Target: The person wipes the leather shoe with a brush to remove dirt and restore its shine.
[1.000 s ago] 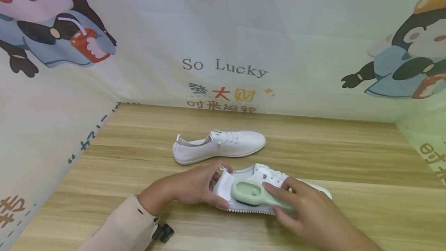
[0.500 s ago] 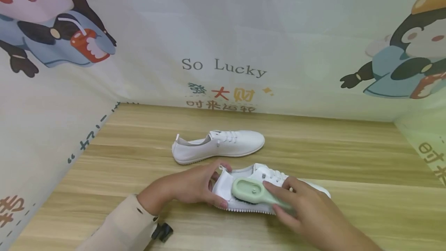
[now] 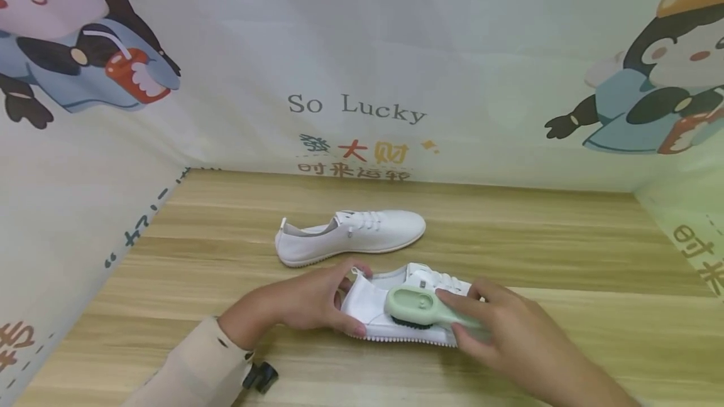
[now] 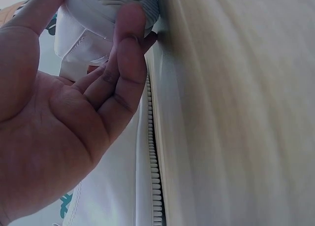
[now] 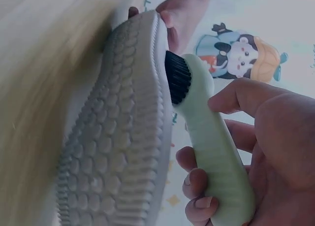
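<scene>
My left hand (image 3: 317,300) grips the heel of a white lace-up shoe (image 3: 367,309), thumb on the near side and fingers behind. The shoe is tilted, and its studded sole (image 5: 115,122) faces the right wrist camera. A pale green brush (image 3: 413,305) with black bristles (image 5: 178,78) lies against the shoe's side, just behind the laces. My right hand (image 3: 509,335) holds the brush by its handle (image 5: 221,162), fingers curled round it. That hand hides the toe of the shoe in the head view. The left wrist view shows the fingers (image 4: 130,63) at the heel.
A second white shoe (image 3: 351,237) stands on the wood-grain table (image 3: 537,237) behind the held one, toe to the right. A printed cloth wall (image 3: 481,80) encloses the back and sides. A small black object (image 3: 261,377) is at the left sleeve (image 3: 195,363).
The brush and my right hand have shifted right along the shoe's side, away from the heel. My left hand keeps its hold. The head view has shifted slightly.
</scene>
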A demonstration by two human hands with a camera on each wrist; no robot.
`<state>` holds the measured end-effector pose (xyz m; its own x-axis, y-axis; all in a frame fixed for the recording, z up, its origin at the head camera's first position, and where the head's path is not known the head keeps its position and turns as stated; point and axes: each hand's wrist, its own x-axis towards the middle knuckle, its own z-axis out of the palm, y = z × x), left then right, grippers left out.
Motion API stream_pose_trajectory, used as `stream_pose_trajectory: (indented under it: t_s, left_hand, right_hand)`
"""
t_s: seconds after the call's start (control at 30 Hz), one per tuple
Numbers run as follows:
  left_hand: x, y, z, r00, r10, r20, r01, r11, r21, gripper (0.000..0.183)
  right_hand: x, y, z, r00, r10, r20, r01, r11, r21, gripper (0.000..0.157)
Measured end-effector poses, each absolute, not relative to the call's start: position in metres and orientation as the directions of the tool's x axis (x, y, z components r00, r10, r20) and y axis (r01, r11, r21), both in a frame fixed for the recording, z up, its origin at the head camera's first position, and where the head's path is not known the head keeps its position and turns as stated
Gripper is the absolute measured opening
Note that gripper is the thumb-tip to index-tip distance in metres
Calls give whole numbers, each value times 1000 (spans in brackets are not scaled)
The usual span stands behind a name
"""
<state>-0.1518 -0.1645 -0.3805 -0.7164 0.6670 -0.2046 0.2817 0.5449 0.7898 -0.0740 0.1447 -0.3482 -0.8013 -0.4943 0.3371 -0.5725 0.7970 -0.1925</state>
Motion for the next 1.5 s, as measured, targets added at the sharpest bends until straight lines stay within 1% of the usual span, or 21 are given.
stream_pose_trajectory:
  t_s: [0.1,0.2,0.33,0.7,0.9,1.03,1.27,1.5]
  left_hand:
    - [-152,-165,-381,-716,670,-195,285,536,795,78]
    - [-152,-164,-382,-708,682,-182,296,521,800,78]
    - [-151,-164,-382,-703,690,-175,305,514,801,78]
    - [-150,-165,-380,-704,685,-186,300,524,797,77]
    - [-151,-165,-379,-712,674,-195,290,536,793,76]
    - [-151,-164,-379,-711,672,-208,273,537,798,76]
    - [-152,-164,-380,-712,669,-215,269,542,796,76]
    - [-152,-165,-382,-718,660,-220,261,548,794,75]
  right_hand:
    - [-72,138,-355,-789,-504,351,-592,777,-214,46]
    - [-69,131,-364,-761,-520,388,-628,740,-239,48]
    - [-67,124,-372,-724,-533,439,-663,714,-227,51]
    - [-67,123,-370,-713,-546,441,-667,721,-187,50]
    - [-69,131,-362,-755,-522,397,-622,762,-180,49]
    - [-71,137,-357,-768,-518,376,-607,776,-170,47]
    - [-72,145,-348,-820,-500,278,-557,808,-192,45]
    - [-74,153,-344,-824,-492,282,-547,820,-168,43]
